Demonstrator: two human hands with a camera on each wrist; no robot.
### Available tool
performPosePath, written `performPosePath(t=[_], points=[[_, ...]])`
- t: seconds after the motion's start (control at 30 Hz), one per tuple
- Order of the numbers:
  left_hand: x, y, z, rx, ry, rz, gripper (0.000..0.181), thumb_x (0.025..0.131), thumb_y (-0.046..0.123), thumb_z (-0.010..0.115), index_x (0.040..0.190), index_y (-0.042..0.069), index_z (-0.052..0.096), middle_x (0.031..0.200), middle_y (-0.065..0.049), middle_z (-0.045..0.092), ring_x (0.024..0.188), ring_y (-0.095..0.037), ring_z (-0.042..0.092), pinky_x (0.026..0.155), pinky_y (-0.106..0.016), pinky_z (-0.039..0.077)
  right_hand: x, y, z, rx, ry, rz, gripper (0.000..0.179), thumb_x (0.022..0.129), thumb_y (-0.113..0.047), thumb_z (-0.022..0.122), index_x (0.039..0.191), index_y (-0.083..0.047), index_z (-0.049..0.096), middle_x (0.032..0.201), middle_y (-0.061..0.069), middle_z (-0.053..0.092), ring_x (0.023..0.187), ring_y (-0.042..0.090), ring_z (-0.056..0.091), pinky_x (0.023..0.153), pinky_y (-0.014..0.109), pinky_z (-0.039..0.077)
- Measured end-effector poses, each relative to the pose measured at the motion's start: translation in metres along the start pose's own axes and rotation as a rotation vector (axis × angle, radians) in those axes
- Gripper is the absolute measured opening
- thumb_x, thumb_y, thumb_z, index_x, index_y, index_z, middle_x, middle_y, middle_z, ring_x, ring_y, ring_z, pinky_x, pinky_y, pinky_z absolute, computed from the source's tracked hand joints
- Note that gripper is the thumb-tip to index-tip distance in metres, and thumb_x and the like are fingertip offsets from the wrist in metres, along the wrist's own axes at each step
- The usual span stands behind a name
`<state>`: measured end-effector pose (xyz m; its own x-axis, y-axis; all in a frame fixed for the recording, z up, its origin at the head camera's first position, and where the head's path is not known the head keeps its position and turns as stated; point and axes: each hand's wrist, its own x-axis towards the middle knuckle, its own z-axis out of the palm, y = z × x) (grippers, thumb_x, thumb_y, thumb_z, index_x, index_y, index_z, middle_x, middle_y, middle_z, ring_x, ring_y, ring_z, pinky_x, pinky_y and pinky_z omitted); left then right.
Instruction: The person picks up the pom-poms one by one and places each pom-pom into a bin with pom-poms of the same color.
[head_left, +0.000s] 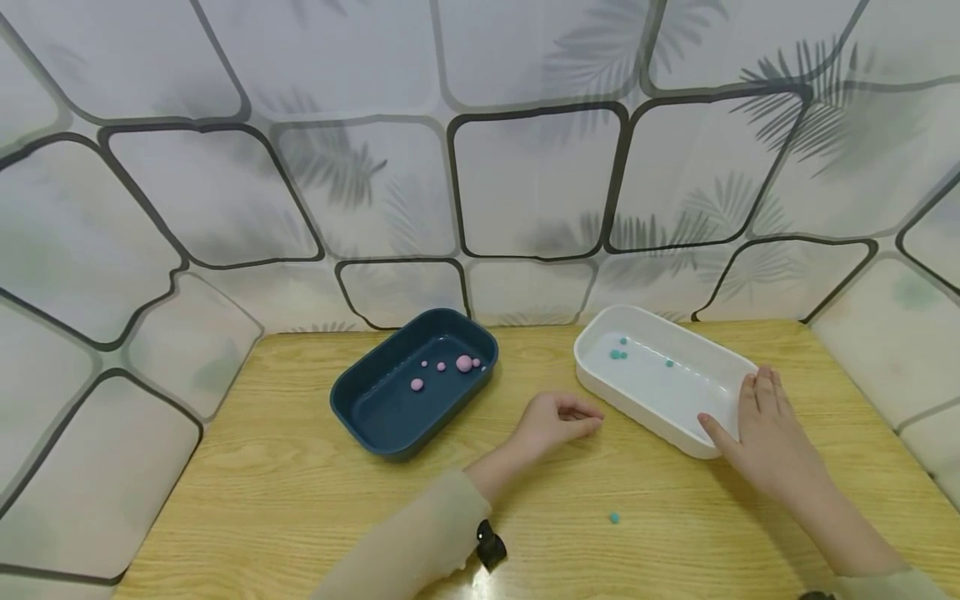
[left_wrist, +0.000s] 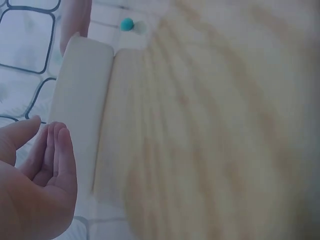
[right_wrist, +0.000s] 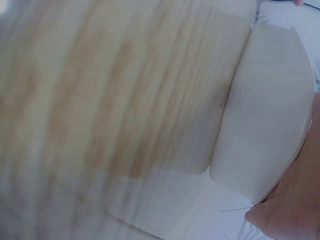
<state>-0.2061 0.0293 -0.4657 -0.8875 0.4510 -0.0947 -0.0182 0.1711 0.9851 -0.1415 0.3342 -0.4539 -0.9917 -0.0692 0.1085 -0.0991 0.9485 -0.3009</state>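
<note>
My left hand (head_left: 557, 423) hovers over the table just left of the white tray (head_left: 643, 410), fingers loosely bent. In the left wrist view, a gap shows between the thumb and fingertips of this hand (left_wrist: 47, 175), with nothing held. My right hand (head_left: 776, 446) rests on the tray's right end, its straight fingers over the rim and its thumb spread along the near corner. Several small teal balls (head_left: 618, 355) lie inside the white tray. One more teal ball (head_left: 615, 518) sits on the table in front of it, also visible in the left wrist view.
A dark blue tray (head_left: 382, 417) with several pink balls (head_left: 464, 363) of different sizes stands left of my left hand. Both trays are on the wood-grain table (head_left: 262, 500). Patterned cloth walls (head_left: 540, 183) rise behind the table and along its sides.
</note>
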Motion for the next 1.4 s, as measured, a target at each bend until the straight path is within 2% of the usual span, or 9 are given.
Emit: performPosePath(t=[0.4, 0.6, 0.77, 1.03, 1.23, 1.3, 1.4], points=[[-0.017, -0.006, 0.005, -0.026, -0.031, -0.048, 0.014, 0.093, 0.0, 0.079, 0.105, -0.007, 0.08, 0.098, -0.022, 0.08, 0.072, -0.001, 0.065, 0.07, -0.015, 0.059, 0.001, -0.001, -0.001, -0.004, 0.013, 0.001, 0.098, 0.112, -0.049, 0.045, 0.149, 0.035, 0.01, 0.162, 0.054, 0.0, 0.155, 0.066, -0.003, 0.131, 0.064, -0.006], [-0.023, -0.007, 0.005, 0.047, -0.053, -0.036, 0.013, 0.092, 0.004, 0.081, 0.103, -0.003, 0.081, 0.097, -0.018, 0.081, 0.073, 0.0, 0.065, 0.068, -0.01, 0.052, 0.001, -0.001, -0.002, -0.013, 0.02, -0.003, 0.098, 0.112, -0.048, 0.045, 0.149, 0.035, 0.011, 0.161, 0.054, 0.001, 0.155, 0.067, -0.001, 0.131, 0.065, -0.004], [-0.03, -0.008, 0.007, 0.094, -0.098, -0.038, 0.013, 0.092, 0.007, 0.082, 0.104, 0.001, 0.083, 0.096, -0.013, 0.082, 0.073, 0.002, 0.065, 0.068, -0.011, 0.051, 0.0, -0.001, -0.002, -0.015, 0.015, -0.005, 0.097, 0.112, -0.048, 0.045, 0.149, 0.035, 0.011, 0.162, 0.054, -0.001, 0.155, 0.066, -0.003, 0.131, 0.065, -0.005], [-0.041, -0.008, 0.012, 0.086, -0.156, -0.012, 0.013, 0.09, 0.002, 0.083, 0.103, -0.002, 0.081, 0.099, -0.017, 0.082, 0.074, 0.004, 0.065, 0.071, -0.009, 0.054, 0.0, 0.0, -0.001, -0.014, 0.003, -0.005, 0.098, 0.112, -0.049, 0.045, 0.149, 0.035, 0.011, 0.162, 0.053, -0.002, 0.155, 0.066, -0.003, 0.131, 0.065, -0.006], [-0.048, -0.011, 0.014, 0.09, -0.207, -0.002, 0.013, 0.091, 0.001, 0.082, 0.103, -0.002, 0.081, 0.098, -0.016, 0.082, 0.074, 0.007, 0.066, 0.072, -0.01, 0.056, 0.001, 0.002, 0.001, -0.007, 0.004, -0.007, 0.098, 0.112, -0.049, 0.045, 0.15, 0.035, 0.011, 0.162, 0.053, -0.001, 0.155, 0.066, -0.003, 0.131, 0.063, -0.008], [-0.05, -0.012, 0.014, 0.102, -0.233, 0.014, 0.014, 0.09, 0.001, 0.083, 0.104, -0.002, 0.081, 0.097, -0.016, 0.082, 0.073, 0.007, 0.066, 0.072, -0.01, 0.057, 0.001, 0.002, 0.001, -0.005, 0.002, -0.005, 0.099, 0.111, -0.049, 0.046, 0.15, 0.034, 0.01, 0.162, 0.053, -0.001, 0.155, 0.066, -0.003, 0.131, 0.063, -0.008], [-0.051, -0.014, 0.014, 0.166, -0.279, 0.062, 0.015, 0.089, 0.001, 0.084, 0.104, -0.002, 0.081, 0.094, -0.015, 0.081, 0.071, 0.009, 0.064, 0.071, -0.01, 0.057, 0.0, 0.002, 0.001, -0.005, -0.006, 0.002, 0.099, 0.112, -0.05, 0.045, 0.15, 0.034, 0.009, 0.163, 0.053, -0.003, 0.155, 0.066, -0.005, 0.131, 0.064, -0.007]])
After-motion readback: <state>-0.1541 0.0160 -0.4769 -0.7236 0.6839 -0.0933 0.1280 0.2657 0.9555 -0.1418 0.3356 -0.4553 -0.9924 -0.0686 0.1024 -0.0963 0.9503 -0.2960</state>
